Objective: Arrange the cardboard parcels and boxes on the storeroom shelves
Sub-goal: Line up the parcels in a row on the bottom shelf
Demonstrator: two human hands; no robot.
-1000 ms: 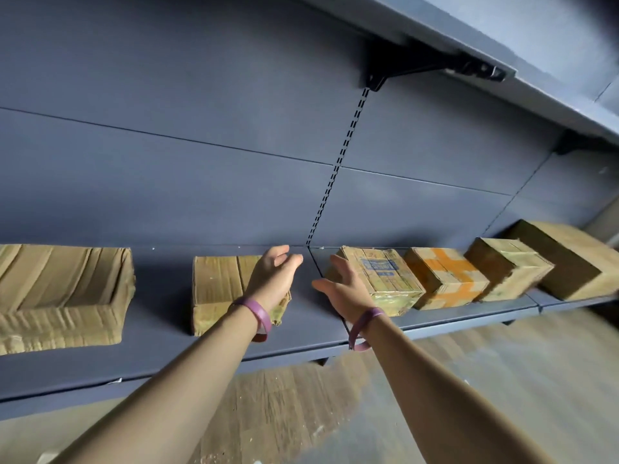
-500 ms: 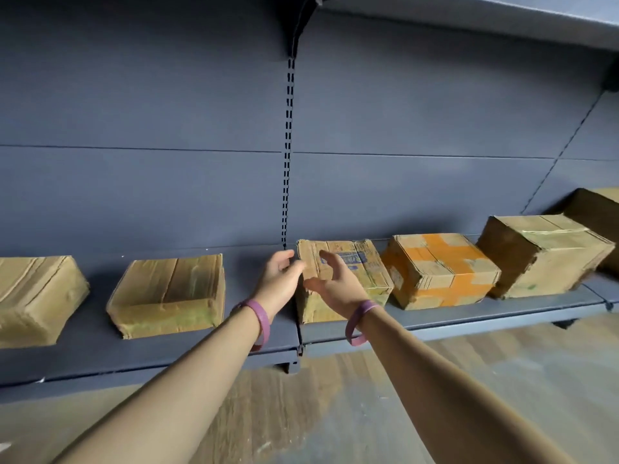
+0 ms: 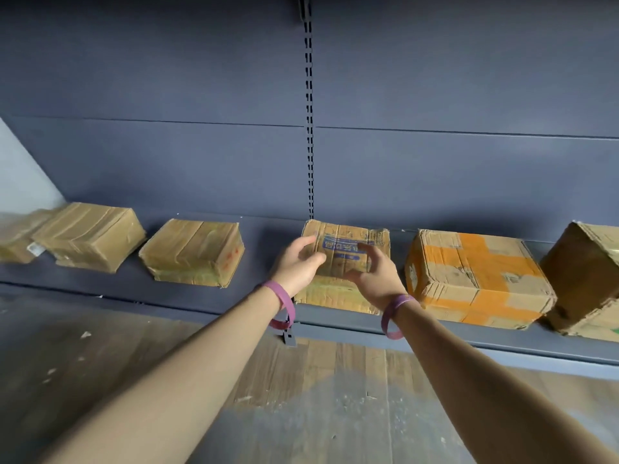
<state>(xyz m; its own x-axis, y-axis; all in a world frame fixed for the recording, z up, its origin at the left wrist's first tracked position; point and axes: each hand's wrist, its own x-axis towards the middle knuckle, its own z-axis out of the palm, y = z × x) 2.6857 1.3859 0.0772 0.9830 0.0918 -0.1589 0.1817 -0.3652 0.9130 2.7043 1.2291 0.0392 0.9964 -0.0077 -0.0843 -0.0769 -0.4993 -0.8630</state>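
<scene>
Left hand (image 3: pixel 299 262) and right hand (image 3: pixel 375 277) hover with fingers loosely spread at either side of a dented rectangular cardboard box (image 3: pixel 341 236) with a blue printed label; contact is unclear. It sits on a smooth grey shelf (image 3: pixel 234 296), between a tape-wrapped parcel (image 3: pixel 194 252) and an orange-taped box (image 3: pixel 475 279).

Dark blue-grey metal back panel (image 3: pixel 167 95) fills view above left hand (image 3: pixel 298 262) and right hand (image 3: pixel 375 277); thin horizontal seam crosses it well above them. Black slotted upright (image 3: pixel 308 128) runs vertically, ending just beyond left hand. Shelf (image 3: pixel 261 239) same blue-grey, stretching far to both sides of hands. Small dark bracket (image 3: pixel 288 339) under shelf lip, just below left wrist. Worn wooden plank floor (image 3: pixel 318 366) beneath forearms, dusty grey patch (image 3: pixel 335 416), pale scraps (image 3: pixel 85 334) well left. Pale wall (image 3: pixel 23 172) far left. Light soft, dim
</scene>
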